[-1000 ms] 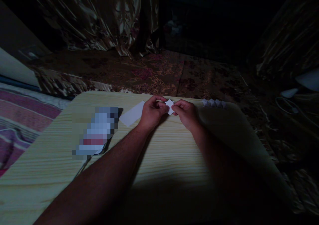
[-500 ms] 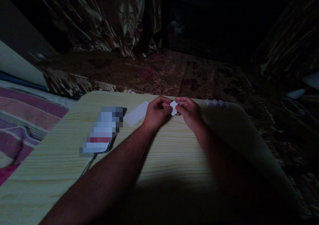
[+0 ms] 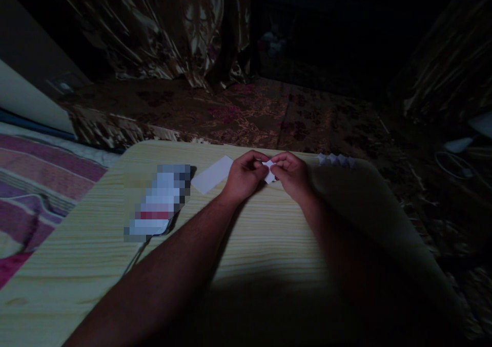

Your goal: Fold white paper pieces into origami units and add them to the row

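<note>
A small folded white paper star (image 3: pixel 268 175) is pinched between my two hands above the far part of the wooden table (image 3: pixel 265 244). My left hand (image 3: pixel 246 172) grips its left side with thumb and fingers. On the other side, my right hand (image 3: pixel 291 174) holds it the same way, thumb on top. My fingers cover part of the paper. Just left of my left hand lies a flat white paper strip (image 3: pixel 212 175). Several small white paper stars (image 3: pixel 333 159) sit in a row near the far right edge of the table.
A blurred-out phone-like device (image 3: pixel 157 201) with a cable (image 3: pixel 133 259) lies on the table's left part. A bed with a striped cover (image 3: pixel 33 183) is at the left. Patterned fabric (image 3: pixel 230 108) lies beyond the table, with curtains (image 3: pixel 200 24) behind.
Both hands have drawn slightly closer together around the paper. Its visible outline has gone from diamond-like to pointed and star-like. The other things on the table stay where they were.
</note>
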A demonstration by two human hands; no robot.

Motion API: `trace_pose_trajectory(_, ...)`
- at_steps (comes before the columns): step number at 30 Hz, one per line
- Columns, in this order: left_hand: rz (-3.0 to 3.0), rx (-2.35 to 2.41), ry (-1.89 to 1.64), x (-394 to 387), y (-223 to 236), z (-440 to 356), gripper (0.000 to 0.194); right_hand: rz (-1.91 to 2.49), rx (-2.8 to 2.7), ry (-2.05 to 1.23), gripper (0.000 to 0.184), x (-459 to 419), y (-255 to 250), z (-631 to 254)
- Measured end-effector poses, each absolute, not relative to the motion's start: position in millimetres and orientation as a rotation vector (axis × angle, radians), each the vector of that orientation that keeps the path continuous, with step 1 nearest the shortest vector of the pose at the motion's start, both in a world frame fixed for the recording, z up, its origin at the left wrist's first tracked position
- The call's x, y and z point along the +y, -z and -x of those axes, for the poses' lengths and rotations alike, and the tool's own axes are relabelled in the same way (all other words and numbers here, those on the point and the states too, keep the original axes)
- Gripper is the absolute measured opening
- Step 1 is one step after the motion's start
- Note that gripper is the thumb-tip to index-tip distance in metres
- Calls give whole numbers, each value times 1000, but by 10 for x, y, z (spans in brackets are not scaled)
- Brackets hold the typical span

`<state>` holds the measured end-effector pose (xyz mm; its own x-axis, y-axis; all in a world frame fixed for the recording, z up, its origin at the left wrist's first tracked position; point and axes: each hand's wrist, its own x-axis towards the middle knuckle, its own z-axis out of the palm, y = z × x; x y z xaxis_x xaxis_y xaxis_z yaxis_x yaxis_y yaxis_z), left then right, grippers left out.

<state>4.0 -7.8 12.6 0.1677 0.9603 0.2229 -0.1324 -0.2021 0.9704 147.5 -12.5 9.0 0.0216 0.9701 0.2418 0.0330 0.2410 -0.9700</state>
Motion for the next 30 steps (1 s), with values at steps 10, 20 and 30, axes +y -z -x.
trace_pose_trajectory(10,-1335,837,-1269,-62,-104,-30,15,1044,-1358,-1019,12,-137,-107,-1484)
trace_pose_trajectory(20,-1374,888,-1277,-72,-130,-39,18,1049,-1325,-1024,12,-142,-115,-1488)
trace_pose_trajectory(30,-1285,891,-1305,-74,-138,-35,16,983,-1350,-1060,17,-155,-138,-1499)
